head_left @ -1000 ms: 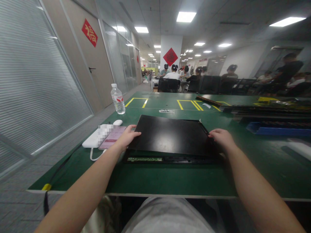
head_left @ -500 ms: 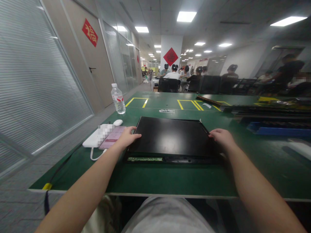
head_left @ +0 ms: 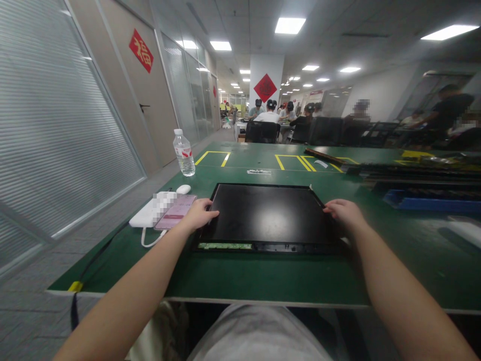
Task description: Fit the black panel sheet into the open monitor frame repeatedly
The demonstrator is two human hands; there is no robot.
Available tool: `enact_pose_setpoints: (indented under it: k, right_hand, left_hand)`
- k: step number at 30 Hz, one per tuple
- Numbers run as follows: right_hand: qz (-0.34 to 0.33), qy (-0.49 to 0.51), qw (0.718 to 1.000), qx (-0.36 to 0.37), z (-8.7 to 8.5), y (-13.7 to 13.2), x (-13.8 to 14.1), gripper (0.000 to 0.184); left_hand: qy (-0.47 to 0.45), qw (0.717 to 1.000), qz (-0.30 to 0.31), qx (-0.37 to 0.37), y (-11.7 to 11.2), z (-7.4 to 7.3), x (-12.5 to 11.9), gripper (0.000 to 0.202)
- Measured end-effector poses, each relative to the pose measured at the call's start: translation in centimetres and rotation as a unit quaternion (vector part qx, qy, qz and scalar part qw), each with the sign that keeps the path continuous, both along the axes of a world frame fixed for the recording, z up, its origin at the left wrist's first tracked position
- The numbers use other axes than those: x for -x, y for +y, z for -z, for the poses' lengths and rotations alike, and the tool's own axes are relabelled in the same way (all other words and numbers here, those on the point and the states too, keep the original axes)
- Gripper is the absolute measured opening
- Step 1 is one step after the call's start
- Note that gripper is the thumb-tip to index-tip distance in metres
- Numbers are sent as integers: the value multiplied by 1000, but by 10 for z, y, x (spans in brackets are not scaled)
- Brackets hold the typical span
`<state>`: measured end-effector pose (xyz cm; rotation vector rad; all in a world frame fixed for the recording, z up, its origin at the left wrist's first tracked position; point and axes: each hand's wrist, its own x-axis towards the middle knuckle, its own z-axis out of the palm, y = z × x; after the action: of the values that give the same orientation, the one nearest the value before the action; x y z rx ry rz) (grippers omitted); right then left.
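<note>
A flat black panel [head_left: 268,213] lies in a dark frame on the green table [head_left: 263,276]. A thin green circuit strip [head_left: 224,246] shows along the frame's near edge. My left hand [head_left: 198,214] grips the panel's left edge, fingers curled over it. At the right edge my right hand [head_left: 343,212] holds the panel the same way. Both forearms reach in from the bottom of the view.
A pink phone [head_left: 176,211] and a white power bank [head_left: 146,215] with a cable lie left of the panel, a white mouse-like object [head_left: 183,189] behind them. A water bottle [head_left: 184,153] stands farther back. Blue trays [head_left: 428,202] sit at right. Several seated people work beyond.
The panel was raised at its far edge and has been lowered flat into the frame. Both hands stayed on its side edges.
</note>
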<state>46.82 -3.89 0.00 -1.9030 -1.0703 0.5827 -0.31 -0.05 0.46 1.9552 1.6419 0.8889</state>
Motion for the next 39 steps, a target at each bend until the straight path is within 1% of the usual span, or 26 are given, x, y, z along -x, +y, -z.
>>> enact_pose_setpoints:
  k: [4, 10, 17, 25, 32, 36, 39]
  right_hand:
    - [-12, -4, 1000, -8, 1, 1, -1, 18]
    - [-9, 10, 1000, -3, -1, 0, 0, 14]
    - [4, 4, 1000, 1, -1, -1, 2, 16]
    - [16, 23, 1000, 4, -1, 0, 1, 12]
    - [14, -34, 999, 25, -3, -3, 4, 16]
    - [7, -81, 996, 24, -5, -4, 6, 15]
    - [0, -109, 994, 22, -4, -3, 6, 16]
  left_hand:
    - [43, 999, 9, -2, 3, 3, 2, 19]
    - [86, 996, -13, 5, 8, 9, 5, 35]
    - [93, 996, -7, 11, 10, 13, 9, 46]
    - [117, 993, 21, 12, 10, 11, 11, 49]
    - [136, 991, 15, 3, 6, 9, 7, 48]
    - [154, 988, 27, -5, 4, 9, 4, 48]
    - [171, 985, 35, -6, 1, 10, 2, 53]
